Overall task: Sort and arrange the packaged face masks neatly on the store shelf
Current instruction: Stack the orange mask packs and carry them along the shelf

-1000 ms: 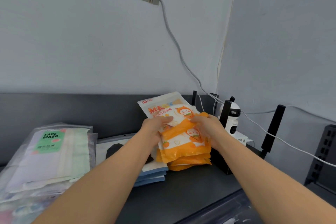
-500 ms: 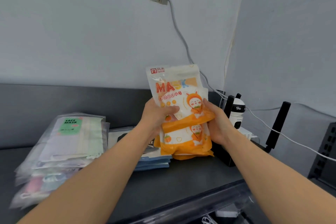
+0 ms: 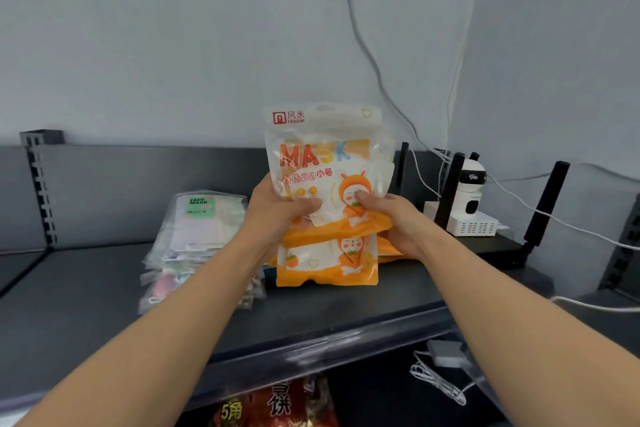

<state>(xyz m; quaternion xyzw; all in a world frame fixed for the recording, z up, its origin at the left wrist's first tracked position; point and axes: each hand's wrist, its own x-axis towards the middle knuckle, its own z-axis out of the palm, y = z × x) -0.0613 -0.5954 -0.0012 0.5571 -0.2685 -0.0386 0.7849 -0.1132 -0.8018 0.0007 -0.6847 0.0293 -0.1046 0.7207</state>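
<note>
A person stood at a dark grey store shelf (image 3: 86,305), both bare forearms reaching forward. The left hand (image 3: 273,218) and right hand (image 3: 394,224) together gripped a bunch of orange and white mask packs (image 3: 325,163). They held it upright over the middle of the shelf, nearer its back edge than its front lip. Each hand curled round one side of the bunch, with the thumbs pressed on the front pack, which bore the word MASK and a cartoon figure in an orange hood. A second pack (image 3: 327,263) of the same kind hung lower in the bunch; whether its bottom edge touched the shelf could not be told.

Just left of the bunch lay a stack of clear-wrapped face masks (image 3: 204,229), the top one labelled FACE MASK on green. Near the right back corner stood a small white camera (image 3: 472,184) on a white box (image 3: 472,227) with black antennas, and cables ran up the wall. Below the front lip, red snack packets (image 3: 277,406) showed on a lower level.
</note>
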